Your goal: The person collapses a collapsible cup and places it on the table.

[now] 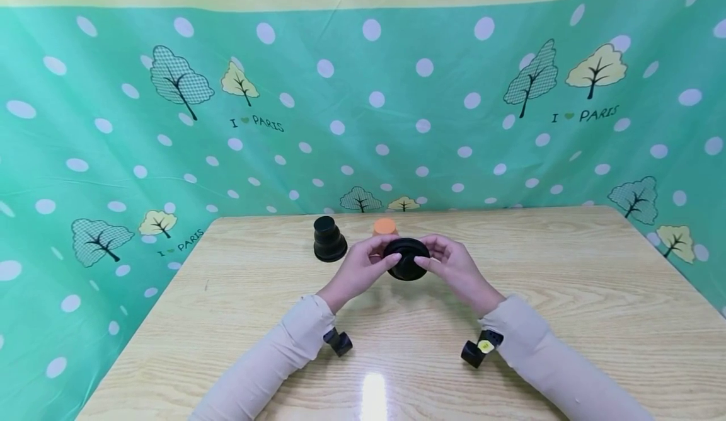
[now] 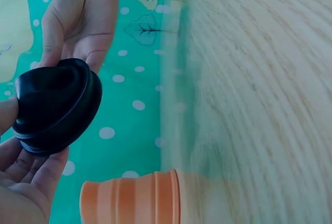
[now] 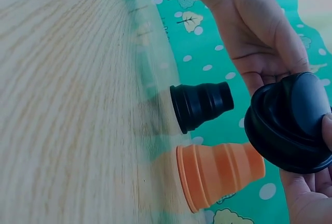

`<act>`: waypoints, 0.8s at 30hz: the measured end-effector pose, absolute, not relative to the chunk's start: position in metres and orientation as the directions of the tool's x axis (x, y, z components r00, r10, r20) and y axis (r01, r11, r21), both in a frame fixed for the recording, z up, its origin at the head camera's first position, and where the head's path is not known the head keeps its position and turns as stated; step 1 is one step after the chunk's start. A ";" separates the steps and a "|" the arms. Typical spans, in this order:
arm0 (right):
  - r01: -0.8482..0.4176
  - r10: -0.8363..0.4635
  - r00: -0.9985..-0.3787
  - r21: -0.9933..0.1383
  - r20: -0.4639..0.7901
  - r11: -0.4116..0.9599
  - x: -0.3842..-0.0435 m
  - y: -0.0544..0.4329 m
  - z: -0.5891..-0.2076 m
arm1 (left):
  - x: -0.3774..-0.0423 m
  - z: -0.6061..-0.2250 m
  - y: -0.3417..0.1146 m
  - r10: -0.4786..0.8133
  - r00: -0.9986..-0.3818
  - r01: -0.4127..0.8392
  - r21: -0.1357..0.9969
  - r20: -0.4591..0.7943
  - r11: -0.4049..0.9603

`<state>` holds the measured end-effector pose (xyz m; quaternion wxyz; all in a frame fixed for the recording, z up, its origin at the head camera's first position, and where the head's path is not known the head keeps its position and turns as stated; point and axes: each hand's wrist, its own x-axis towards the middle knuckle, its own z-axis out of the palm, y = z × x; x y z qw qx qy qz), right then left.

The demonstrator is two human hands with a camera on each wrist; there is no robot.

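Both hands hold a black collapsible cup above the table, its ringed wall folded down and its middle pushed out of shape in the right wrist view. My left hand grips one side of its rim, thumb on the near face and fingers behind. From the opposite side my right hand pinches it the same way, with the two thumbs close together. Just behind the held cup stands an orange collapsible cup, extended and upside down. A second black collapsible cup stands extended and upside down to its left.
The light wood-grain table runs back to a green dotted cloth with printed trees. Each wrist wears a strapped black camera, the left camera and the right camera hanging low over the tabletop.
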<state>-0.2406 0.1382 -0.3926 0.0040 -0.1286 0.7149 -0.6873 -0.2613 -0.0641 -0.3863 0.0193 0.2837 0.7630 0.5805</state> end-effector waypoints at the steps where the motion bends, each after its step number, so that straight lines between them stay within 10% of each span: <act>1: -0.178 -0.190 -0.967 -0.984 0.171 0.021 -0.241 0.138 -0.393 | -0.261 -0.387 -0.064 0.450 -0.838 0.418 0.892 0.307 0.170; 24: -0.244 -0.341 -0.928 -0.936 0.148 0.256 -0.240 0.139 -0.396 | -0.262 -0.389 -0.063 0.521 -0.810 0.469 0.831 0.269 0.301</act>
